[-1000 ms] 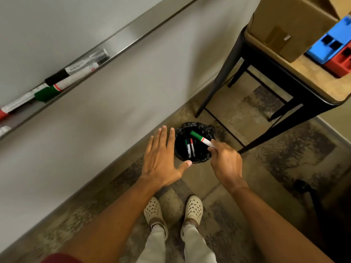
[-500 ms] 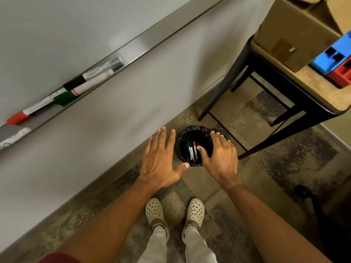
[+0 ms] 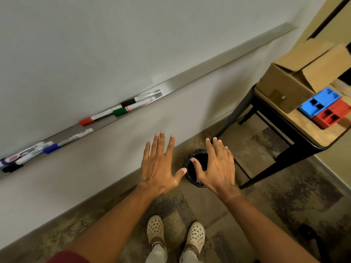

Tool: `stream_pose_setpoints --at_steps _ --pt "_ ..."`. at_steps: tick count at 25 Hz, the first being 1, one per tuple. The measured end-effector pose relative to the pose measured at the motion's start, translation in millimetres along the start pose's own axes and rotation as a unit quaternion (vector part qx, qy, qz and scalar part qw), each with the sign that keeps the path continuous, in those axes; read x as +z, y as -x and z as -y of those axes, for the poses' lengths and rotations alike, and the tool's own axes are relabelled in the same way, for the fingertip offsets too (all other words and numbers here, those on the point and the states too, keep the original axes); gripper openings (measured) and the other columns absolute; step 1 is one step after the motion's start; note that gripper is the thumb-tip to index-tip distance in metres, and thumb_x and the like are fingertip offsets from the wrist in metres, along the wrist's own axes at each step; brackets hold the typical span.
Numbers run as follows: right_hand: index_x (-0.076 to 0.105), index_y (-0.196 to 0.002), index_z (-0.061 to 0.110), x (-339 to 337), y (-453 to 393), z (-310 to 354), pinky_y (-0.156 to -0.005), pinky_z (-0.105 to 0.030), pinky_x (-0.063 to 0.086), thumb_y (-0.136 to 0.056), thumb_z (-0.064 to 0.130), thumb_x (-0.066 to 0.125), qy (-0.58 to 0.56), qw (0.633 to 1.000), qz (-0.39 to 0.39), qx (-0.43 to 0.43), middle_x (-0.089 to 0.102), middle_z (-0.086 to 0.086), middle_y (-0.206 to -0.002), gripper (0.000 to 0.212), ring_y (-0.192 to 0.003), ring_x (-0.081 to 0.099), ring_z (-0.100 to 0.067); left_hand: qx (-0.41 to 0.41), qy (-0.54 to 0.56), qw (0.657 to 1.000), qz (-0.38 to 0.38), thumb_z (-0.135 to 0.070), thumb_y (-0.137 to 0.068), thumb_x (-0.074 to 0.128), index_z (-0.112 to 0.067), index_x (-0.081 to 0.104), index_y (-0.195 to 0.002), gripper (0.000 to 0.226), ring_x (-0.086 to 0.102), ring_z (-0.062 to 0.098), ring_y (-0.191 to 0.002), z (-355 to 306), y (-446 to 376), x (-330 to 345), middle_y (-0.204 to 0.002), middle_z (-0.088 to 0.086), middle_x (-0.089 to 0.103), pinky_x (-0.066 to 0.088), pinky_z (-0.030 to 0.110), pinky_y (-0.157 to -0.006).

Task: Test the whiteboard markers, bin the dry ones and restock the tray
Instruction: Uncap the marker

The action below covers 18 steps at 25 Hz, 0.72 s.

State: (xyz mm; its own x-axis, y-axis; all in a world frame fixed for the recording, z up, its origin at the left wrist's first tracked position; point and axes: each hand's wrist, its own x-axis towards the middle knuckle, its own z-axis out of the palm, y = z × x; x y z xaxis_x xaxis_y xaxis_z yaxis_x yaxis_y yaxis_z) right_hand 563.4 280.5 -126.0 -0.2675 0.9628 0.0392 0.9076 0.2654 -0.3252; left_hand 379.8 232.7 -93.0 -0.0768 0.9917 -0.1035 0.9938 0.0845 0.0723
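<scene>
A small black bin (image 3: 187, 164) stands on the floor by the wall. My right hand (image 3: 215, 168) hovers over it with fingers spread, holding nothing and hiding most of the inside. My left hand (image 3: 158, 164) is spread flat just left of the bin, empty too. On the whiteboard's metal tray (image 3: 176, 86) lie several markers: a red-capped one (image 3: 95, 118), a green-capped one (image 3: 129, 109), a black-capped one (image 3: 136, 100) and a blue-capped one (image 3: 62, 144), with more at the far left (image 3: 17, 158).
A black-legged wooden table (image 3: 296, 128) stands at the right with a cardboard box (image 3: 290, 80), a blue block (image 3: 319, 103) and a red block (image 3: 332, 116) on it. My feet in pale clogs (image 3: 176, 234) stand on patterned carpet.
One second ago my right hand held a green-capped marker over the bin. It let go, the marker dropped in, and the hand now stays spread. The view has tilted up and left.
</scene>
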Motion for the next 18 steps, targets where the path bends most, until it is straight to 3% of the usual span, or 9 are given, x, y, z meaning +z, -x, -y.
stream_pose_setpoints --at_steps 6,13,18 --pt "0.024 -0.152 0.014 -43 -2 60 -0.12 -0.048 0.016 -0.087 0.066 0.038 0.0 0.995 -0.002 -0.101 0.022 -0.018 -0.158 0.084 -0.147 0.018 -0.032 -0.066 -0.004 0.996 -0.061 -0.079 -0.078 0.035 -0.024 -0.022 -0.149 0.106 -0.025 0.026 -0.144 30 39 -57 -0.157 0.012 -0.023 -0.007 0.048 -0.119" --pt "0.02 -0.153 0.016 -64 -8 157 -0.119 -0.048 0.014 -0.088 0.067 0.036 0.003 0.974 -0.004 -0.228 0.019 -0.016 -0.159 0.084 -0.148 0.016 -0.032 -0.188 0.007 0.975 -0.121 -0.083 -0.076 0.029 -0.03 -0.023 -0.148 0.103 -0.029 0.022 -0.142 94 104 -94 -0.155 0.003 -0.03 -0.009 0.046 -0.118" --pt "0.03 -0.15 0.014 -63 -3 232 -0.115 -0.049 0.026 -0.086 0.065 0.035 -0.009 0.952 -0.004 -0.305 0.031 -0.017 -0.155 0.082 -0.144 0.028 -0.034 -0.261 0.005 0.957 -0.127 -0.084 -0.073 0.022 -0.028 -0.023 -0.148 0.103 -0.027 0.024 -0.143 151 144 -106 -0.156 0.003 -0.029 -0.004 0.048 -0.119"
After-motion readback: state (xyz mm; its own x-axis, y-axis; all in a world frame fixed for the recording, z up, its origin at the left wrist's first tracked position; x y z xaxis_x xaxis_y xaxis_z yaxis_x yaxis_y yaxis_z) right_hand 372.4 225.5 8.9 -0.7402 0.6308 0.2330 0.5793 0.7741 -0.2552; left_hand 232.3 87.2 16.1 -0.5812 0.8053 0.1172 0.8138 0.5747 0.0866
